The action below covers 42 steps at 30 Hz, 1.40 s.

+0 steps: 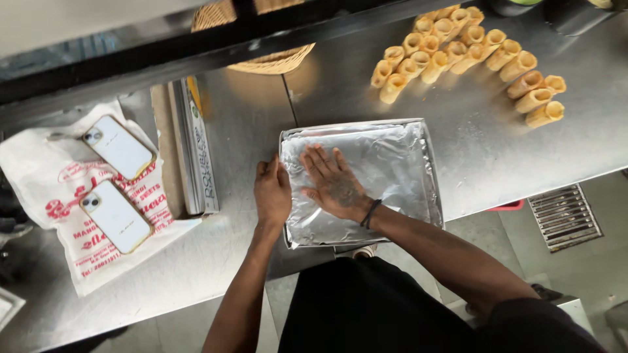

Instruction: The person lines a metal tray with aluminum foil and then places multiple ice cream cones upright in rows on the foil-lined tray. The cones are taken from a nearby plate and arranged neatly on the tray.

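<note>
A rectangular metal tray [428, 153] lined with crinkled aluminium foil [392, 163] sits at the near edge of a steel counter [248, 124]. My right hand [333, 183] lies flat, fingers spread, on the foil inside the tray, a dark band around its wrist. My left hand [273, 191] rests against the tray's left rim, fingers curled over the foil's edge there.
Several rolled golden pastry cones [458, 55] lie in rows at the back right. A long foil-roll box [196, 147] lies left of the tray. Two white phones [118, 147] rest on a white printed plastic bag [39, 170]. A wicker basket [271, 62] sits behind a dark rail.
</note>
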### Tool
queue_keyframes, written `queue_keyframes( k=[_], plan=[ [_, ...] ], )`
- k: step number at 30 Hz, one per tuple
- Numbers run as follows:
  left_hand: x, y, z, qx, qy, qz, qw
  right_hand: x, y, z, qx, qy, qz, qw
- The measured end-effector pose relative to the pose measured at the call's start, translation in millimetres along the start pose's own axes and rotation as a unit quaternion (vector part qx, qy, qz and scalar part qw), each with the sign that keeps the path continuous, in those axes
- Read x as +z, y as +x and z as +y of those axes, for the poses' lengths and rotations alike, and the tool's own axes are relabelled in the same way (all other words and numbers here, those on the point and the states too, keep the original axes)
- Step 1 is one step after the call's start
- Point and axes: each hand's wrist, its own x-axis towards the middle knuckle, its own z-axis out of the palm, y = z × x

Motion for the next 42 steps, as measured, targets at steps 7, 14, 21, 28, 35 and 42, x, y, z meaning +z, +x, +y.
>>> queue_keyframes(
  k=[7,14,21,28,35,42],
  plan=[
    [5.6,-4.9,-6.5,-0.039,-0.025,0.005,0.999,1.0,6.3,-5.8,0.003,0.017,-0.013,1.000],
    [13.5,-5.7,-17.5,0.001,-0.025,0.038,0.999,7.1,18.7,-34.0,0.005,0.003,-0.025,1.000],
    [8.9,-7.7,-15.7,-0.003,-0.048,0.025,0.999,7.9,14.6,-19.0,0.073,0.064,0.022,0.995],
    [6.4,-7.3,-11.2,0.008,-0.025,0.023,0.999,-18.0,-42.6,64.5,0.229,-0.023,0.069,0.971],
    [4.1,-6.8,-7.0,-0.001,-0.014,0.006,1.000,-17.5,-54.0,59.3,0.238,-0.010,0.056,0.969],
    [0.9,-7.8,-4.4,0.022,-0.002,0.013,1.000,-26.8,-50.6,58.4,0.216,0.006,0.039,0.976]
  ],
)
